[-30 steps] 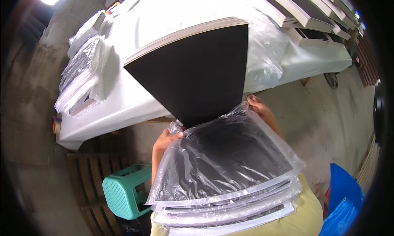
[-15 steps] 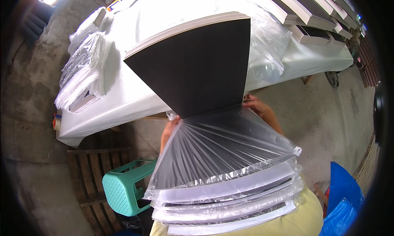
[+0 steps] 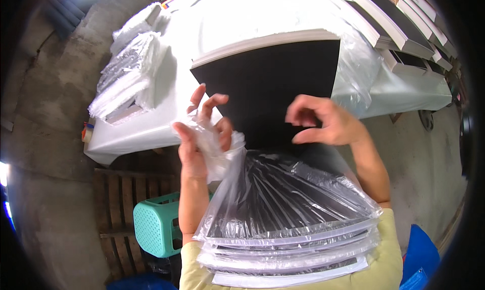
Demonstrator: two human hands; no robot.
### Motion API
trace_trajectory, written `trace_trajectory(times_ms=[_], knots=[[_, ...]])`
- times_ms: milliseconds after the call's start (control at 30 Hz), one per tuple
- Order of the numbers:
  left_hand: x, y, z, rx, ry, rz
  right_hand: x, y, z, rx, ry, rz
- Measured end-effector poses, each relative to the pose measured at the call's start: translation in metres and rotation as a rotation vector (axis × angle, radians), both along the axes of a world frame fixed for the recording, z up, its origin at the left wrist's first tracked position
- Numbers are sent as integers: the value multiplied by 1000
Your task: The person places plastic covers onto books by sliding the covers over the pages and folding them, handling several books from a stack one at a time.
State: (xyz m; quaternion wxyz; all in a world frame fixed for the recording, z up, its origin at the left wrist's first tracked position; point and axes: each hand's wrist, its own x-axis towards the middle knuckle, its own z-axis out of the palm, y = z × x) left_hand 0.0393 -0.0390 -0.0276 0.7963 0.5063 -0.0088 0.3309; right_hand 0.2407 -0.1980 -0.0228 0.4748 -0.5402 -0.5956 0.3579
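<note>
A thick block with a black face (image 3: 278, 73) and layered white edges lies at the table's front edge. Its near part meets a stack of clear-bagged black and white sheets (image 3: 288, 252) resting against my body. From this stack a clear plastic bag (image 3: 225, 161) rises in a crumpled bunch on the left. My left hand (image 3: 194, 133) has this film bunched across its palm, between the thumb and half-curled, spread fingers. Over the black face hovers my right hand (image 3: 326, 121), thumb and bent fingers apart, holding nothing; it is slightly blurred.
A white-covered table (image 3: 136, 143) spans the front. Crumpled plastic-wrapped packs (image 3: 129, 68) stand on its left, more black-and-white blocks (image 3: 389, 25) at the right. A green stool (image 3: 154, 229) and wooden pallet (image 3: 116, 199) are at lower left, a blue sheet (image 3: 422, 254) at lower right.
Both hands have come up from the sides of the block's near edge. The left has lifted the bag's film; the right has let go and moved over the black face.
</note>
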Motion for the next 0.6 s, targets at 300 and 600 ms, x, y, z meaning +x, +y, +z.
trace_trajectory(times_ms=[300,600], knots=[[32,-38,3,94,243,167,-41,47,4,478,547,-380],[34,-35,-12,-109,295,242,-25,30,12,357,541,-397]])
